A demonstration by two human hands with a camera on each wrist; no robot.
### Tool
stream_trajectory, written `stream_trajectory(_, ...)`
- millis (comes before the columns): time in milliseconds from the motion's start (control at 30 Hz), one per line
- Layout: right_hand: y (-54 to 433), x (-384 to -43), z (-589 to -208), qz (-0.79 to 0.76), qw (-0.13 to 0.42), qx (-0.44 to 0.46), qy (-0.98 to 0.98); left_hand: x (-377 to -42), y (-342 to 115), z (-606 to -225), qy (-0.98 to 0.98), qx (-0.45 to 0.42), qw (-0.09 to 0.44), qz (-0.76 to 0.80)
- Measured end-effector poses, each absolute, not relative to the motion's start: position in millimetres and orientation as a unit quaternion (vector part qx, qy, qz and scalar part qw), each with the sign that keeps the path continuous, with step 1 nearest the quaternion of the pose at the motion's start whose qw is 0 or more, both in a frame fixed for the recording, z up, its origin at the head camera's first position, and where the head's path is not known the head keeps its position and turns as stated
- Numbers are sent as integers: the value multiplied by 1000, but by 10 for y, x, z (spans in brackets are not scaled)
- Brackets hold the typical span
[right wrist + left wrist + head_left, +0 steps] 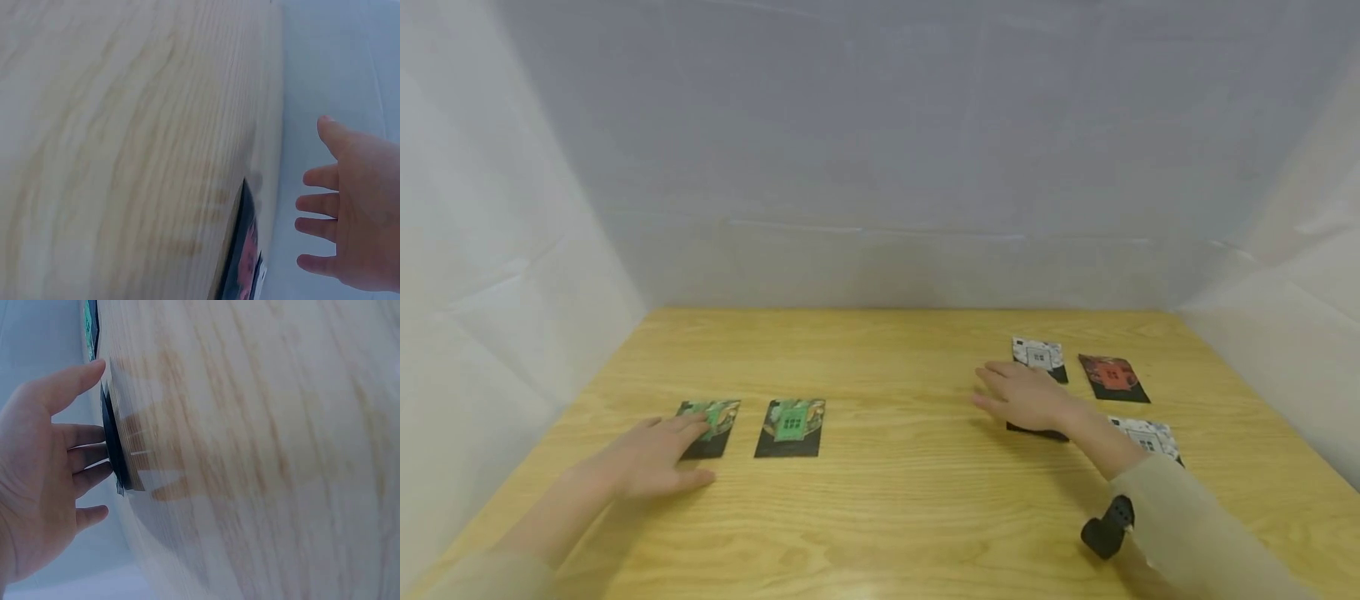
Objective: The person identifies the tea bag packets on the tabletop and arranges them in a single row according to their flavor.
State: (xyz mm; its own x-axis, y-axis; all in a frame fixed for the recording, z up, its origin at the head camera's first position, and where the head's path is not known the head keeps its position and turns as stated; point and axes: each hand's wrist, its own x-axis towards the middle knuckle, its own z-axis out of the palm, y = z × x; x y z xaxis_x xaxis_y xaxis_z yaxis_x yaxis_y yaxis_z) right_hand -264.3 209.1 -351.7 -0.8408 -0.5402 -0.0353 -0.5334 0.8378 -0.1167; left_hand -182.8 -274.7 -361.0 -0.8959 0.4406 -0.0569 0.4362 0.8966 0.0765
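Observation:
My left hand [658,454] reaches over a flat packet with a green label [718,425], its fingers fairly straight. In the left wrist view the fingertips meet the packet's dark edge [112,437]. To the right of it lies a second green-labelled packet [790,427]. My right hand [1030,397] is spread above a packet whose black lower edge [1037,432] peeks out below it; the rest is hidden. The right wrist view shows the right hand [359,209] holding nothing and raised off the table, with a red-and-black packet [245,250] below.
Behind the right hand lies a white-and-black packet [1040,357], with a red-labelled packet [1112,377] to its right. Another white packet [1148,435] is partly covered by the right forearm. Pale sheeting [880,167] encloses the wooden table [880,517] at the back and sides.

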Motion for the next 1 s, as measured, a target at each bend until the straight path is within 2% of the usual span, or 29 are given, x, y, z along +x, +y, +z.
stream_trajectory(300, 2426, -2710, -3580, -54, 22, -244, 968, -1822, -2766, -3621, 974, 223, 32, 27)
stream_trajectory(600, 2616, -2881, -3570, -54, 73, -167, 982, -1817, -2761, -3627, 974, 224, 29, 27)
stream_trajectory(1000, 2558, -2951, -3571, -82, 115, -168, 976, -1814, -2741, -3601, 973, 225, 32, 32)
